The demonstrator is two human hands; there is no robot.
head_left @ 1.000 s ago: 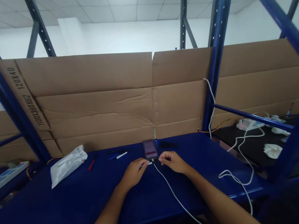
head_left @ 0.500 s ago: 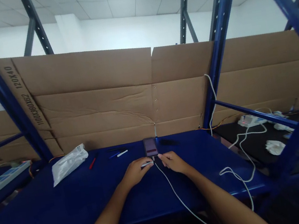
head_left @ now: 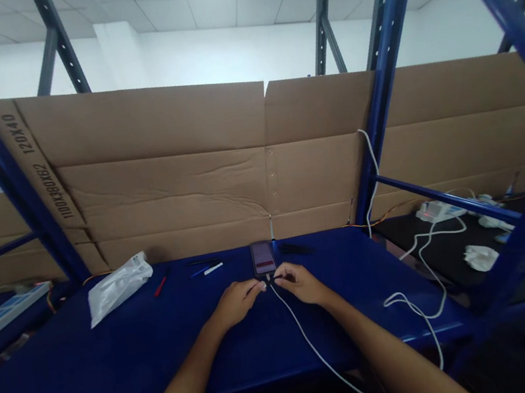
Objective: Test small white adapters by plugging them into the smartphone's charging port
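A phone (head_left: 263,258) with a lit screen lies on the blue table, and a white cable (head_left: 298,325) runs from its lower end toward me. Just below its left corner, my left hand (head_left: 240,300) is closed in a pinch, with a small white tip (head_left: 263,285) of a slim stick-like thing at the fingertips. My right hand (head_left: 302,282) is pinched close to the phone's lower right corner. Something thin and dark shows at its fingertips, too small to name. The two hands are apart, with the cable plug between them.
Left on the table lie a white plastic bag (head_left: 120,288), a red pen (head_left: 160,286), and a white stick (head_left: 213,268) beside a blue one. A loose white cable (head_left: 417,308) trails at the right. Blue posts (head_left: 375,115) and cardboard (head_left: 169,186) enclose the table.
My right fingers have curled into a tighter pinch and now show a thin dark thing. Less of the pale stick shows in my left hand. The view has shifted slightly.
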